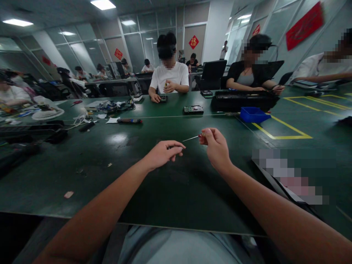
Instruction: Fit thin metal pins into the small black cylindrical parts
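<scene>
In my right hand (216, 148) is a screwdriver (190, 139), pinched by its red handle between thumb and fingers. Its thin metal shaft points left, and the tip is close to the fingers of my left hand (167, 153). Those fingers are curled, with the thumb drawn in against them; whatever they hold, if anything, is too small or hidden to name. Both hands are above the green table (176, 198). Beyond them lies an opened hard drive (193, 109) with its board side or inside showing, which I cannot tell.
A blue scoop-shaped bin (254, 114) stands by a long black case (244, 100). A dark pen-shaped tool (129, 121) and tangled cables (115, 106) lie at left. Across the table a person (169, 79) handles a small device. A blurred-out flat item (291, 179) is at right.
</scene>
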Available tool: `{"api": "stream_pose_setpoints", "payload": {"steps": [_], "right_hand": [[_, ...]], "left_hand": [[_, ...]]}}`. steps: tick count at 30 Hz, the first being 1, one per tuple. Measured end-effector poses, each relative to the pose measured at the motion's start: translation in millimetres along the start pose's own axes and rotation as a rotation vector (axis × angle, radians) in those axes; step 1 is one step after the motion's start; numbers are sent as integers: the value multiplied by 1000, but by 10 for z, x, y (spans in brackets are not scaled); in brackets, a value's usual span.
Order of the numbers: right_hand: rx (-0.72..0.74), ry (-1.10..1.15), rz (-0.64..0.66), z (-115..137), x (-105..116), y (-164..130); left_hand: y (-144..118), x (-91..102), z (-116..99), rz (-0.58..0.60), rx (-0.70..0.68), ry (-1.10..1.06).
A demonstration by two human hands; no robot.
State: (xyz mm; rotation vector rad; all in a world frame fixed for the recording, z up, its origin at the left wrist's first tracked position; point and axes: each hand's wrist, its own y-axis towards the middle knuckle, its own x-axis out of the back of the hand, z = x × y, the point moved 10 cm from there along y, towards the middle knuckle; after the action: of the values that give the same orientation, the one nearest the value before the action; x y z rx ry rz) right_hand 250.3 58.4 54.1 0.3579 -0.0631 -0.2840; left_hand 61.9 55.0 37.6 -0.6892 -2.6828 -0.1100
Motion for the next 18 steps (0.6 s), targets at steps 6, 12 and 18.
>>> {"api": "stream_pose_setpoints", "payload": {"steps": [6, 12, 18], "right_hand": [[-8, -14, 6, -18, -3, 1], [-7, -21, 24, 11, -17, -2], [-35, -1, 32, 10, -26, -15]], "left_hand": [[-101, 873, 348, -344, 144, -697], [-650, 1983, 827, -758, 222, -740], [-1612, 2927, 1050, -1188, 277, -553]]}}
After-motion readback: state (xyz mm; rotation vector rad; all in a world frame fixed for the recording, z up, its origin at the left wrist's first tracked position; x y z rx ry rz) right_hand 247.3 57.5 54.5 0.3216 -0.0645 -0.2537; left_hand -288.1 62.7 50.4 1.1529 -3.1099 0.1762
